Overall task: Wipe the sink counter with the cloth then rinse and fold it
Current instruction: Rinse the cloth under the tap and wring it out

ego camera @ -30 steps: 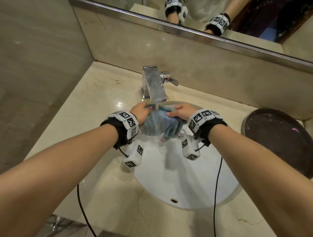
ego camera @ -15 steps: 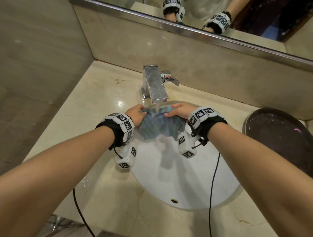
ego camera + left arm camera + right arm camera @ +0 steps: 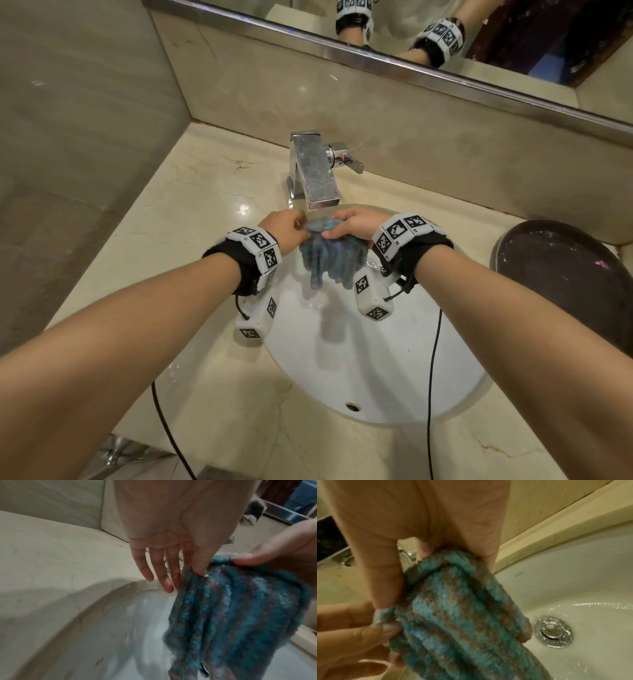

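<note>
A wet blue-and-grey striped cloth (image 3: pixel 330 255) hangs bunched in folds right under the faucet spout (image 3: pixel 317 174), above the white sink basin (image 3: pixel 376 359). My left hand (image 3: pixel 286 229) pinches the cloth's upper left edge; in the left wrist view its thumb (image 3: pixel 199 563) presses the cloth (image 3: pixel 231 615) while the other fingers (image 3: pixel 159 574) stay straight. My right hand (image 3: pixel 356 224) grips the bunched top of the cloth (image 3: pixel 453 608) with its fingers curled over it. Both hands nearly touch. Water ripples around the drain (image 3: pixel 553 631).
The beige marble counter (image 3: pixel 191 212) surrounds the basin, with a wall on the left and a mirror behind. A dark round tray (image 3: pixel 565 274) sits on the counter at the right. The faucet lever (image 3: pixel 346 161) points right. Black cables (image 3: pixel 433 359) hang from both wrists.
Half a second ago the cloth was spread wide between my hands; now the hands have come together and the cloth is bunched under the spout.
</note>
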